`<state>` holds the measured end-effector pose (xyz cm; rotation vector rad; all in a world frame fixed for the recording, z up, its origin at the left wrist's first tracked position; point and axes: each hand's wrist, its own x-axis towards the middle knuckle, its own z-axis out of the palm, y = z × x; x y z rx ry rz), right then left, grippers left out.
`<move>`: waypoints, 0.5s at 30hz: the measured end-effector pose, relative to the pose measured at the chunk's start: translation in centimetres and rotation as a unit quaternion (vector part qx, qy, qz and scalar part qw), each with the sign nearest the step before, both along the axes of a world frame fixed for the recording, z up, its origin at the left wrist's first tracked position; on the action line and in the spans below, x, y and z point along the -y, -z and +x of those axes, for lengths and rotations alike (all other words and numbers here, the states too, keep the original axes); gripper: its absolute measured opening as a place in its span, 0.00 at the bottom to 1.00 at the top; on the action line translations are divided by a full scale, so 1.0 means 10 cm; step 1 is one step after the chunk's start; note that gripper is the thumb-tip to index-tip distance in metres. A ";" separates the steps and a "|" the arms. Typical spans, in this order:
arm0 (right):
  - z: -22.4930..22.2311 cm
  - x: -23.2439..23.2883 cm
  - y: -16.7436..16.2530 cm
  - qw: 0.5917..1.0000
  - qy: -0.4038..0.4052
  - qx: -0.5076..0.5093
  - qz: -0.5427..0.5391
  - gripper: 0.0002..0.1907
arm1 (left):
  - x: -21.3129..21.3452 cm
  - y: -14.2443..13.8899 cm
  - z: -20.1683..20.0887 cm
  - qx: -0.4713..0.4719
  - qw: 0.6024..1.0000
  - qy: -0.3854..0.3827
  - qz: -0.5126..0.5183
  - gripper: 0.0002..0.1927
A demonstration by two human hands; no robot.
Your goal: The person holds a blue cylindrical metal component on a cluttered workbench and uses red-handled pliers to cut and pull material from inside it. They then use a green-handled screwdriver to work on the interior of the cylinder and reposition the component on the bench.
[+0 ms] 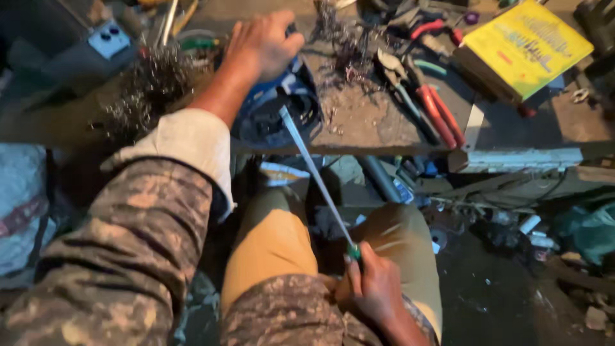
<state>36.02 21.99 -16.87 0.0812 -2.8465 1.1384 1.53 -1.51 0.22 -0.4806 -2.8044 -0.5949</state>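
My left hand (262, 45) rests on top of a round blue motor housing (275, 112) that sits at the front edge of the workbench (365, 122), gripping its far side. My right hand (371, 288) is low, near my lap, closed around the green handle of a long screwdriver (314, 173). The thin metal shaft runs up and left from that hand, and its tip reaches into the dark opening of the housing. Both sleeves are camouflage, with a white cuff on the left arm.
Red-handled pliers (435, 112) and other hand tools lie on the bench to the right. A yellow book (525, 45) sits at the far right corner. Tangled wire (150, 83) lies left of the housing. A grey box with a switch (109, 40) stands at back left. Debris litters the floor.
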 end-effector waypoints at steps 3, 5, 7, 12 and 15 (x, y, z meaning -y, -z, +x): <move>0.03 0.00 -0.02 0.998 0.002 0.047 0.046 0.09 | 0.01 -0.01 -0.02 -0.010 1.000 0.008 -0.003 0.21; 0.06 -0.03 -0.02 0.999 0.026 0.045 -0.015 0.09 | 0.00 -0.02 -0.03 0.006 1.000 -0.006 0.002 0.22; 0.07 -0.07 0.02 0.994 0.041 0.040 -0.096 0.11 | 0.00 -0.02 -0.03 -0.011 1.000 -0.005 -0.007 0.20; -0.01 -0.21 0.22 0.970 0.127 -0.013 -0.206 0.17 | -0.02 -0.04 0.03 -0.031 0.999 0.015 0.007 0.21; -0.05 -0.22 0.33 0.968 0.143 -0.016 -0.204 0.18 | -0.02 -0.08 0.07 -0.005 1.000 -0.001 0.011 0.20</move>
